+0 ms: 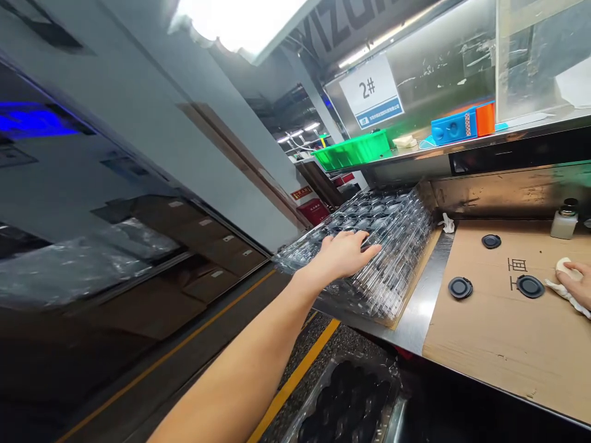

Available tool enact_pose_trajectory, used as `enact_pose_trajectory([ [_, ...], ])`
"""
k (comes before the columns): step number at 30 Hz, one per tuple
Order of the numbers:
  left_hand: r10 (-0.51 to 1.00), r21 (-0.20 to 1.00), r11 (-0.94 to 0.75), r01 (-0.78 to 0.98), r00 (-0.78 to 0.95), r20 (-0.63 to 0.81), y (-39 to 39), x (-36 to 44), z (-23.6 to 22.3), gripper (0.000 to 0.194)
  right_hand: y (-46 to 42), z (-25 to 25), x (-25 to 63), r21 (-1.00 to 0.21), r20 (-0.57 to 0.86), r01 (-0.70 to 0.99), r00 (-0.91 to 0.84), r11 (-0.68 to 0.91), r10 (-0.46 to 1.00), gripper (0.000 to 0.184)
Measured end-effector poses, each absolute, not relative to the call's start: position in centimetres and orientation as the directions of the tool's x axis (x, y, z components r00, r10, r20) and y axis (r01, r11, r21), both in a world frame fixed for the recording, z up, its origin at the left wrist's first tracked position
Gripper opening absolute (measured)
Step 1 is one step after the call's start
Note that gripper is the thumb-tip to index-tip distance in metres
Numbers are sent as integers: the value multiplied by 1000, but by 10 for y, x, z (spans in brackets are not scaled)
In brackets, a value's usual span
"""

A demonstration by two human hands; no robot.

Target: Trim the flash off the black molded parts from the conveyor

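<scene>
Partly cropped, the right hand's grip (580, 284) touches white cloth (569, 299).

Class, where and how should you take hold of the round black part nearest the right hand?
Probably by opposite sides of its rim, thumb and finger, from above: the round black part lies flat on the cardboard, underside hidden, and the white cloth at the right hand sits close to one edge.
</scene>
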State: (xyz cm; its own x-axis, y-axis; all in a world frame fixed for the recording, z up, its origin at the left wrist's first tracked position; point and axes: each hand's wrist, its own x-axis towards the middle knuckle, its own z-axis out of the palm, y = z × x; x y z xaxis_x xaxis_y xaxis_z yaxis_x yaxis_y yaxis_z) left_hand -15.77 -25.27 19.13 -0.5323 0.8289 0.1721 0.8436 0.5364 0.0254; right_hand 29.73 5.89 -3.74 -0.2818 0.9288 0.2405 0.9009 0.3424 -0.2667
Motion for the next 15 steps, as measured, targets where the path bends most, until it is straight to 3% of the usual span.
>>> enact_pose_trajectory([
  [3, 821, 31, 540, 841, -534, 204, -253, -153, 198, 40, 54, -32, 296, -263, 212, 911, -267, 318, 940, 63],
  [6, 809, 151, 536, 830, -557, 190, -253, -155, 203, 31, 52, -30, 295, -261, 206, 915, -257, 306, 944, 62],
  [8, 787, 281, 528, 802, -586, 193, -254, -160, 203, 30, 53, -30, 295, -262, 204, 915, -259, 308, 944, 61],
  [11, 736, 522, 492, 697, -653, 178, -256, -171, 199, 44, 55, -31, 296, -263, 196, 915, -258, 304, 946, 60],
  [15, 734, 768, 335, 545, -662, 150, -258, -185, 193, 48, 60, -35, 298, -252, 197, 921, -253, 299, 947, 60],
])
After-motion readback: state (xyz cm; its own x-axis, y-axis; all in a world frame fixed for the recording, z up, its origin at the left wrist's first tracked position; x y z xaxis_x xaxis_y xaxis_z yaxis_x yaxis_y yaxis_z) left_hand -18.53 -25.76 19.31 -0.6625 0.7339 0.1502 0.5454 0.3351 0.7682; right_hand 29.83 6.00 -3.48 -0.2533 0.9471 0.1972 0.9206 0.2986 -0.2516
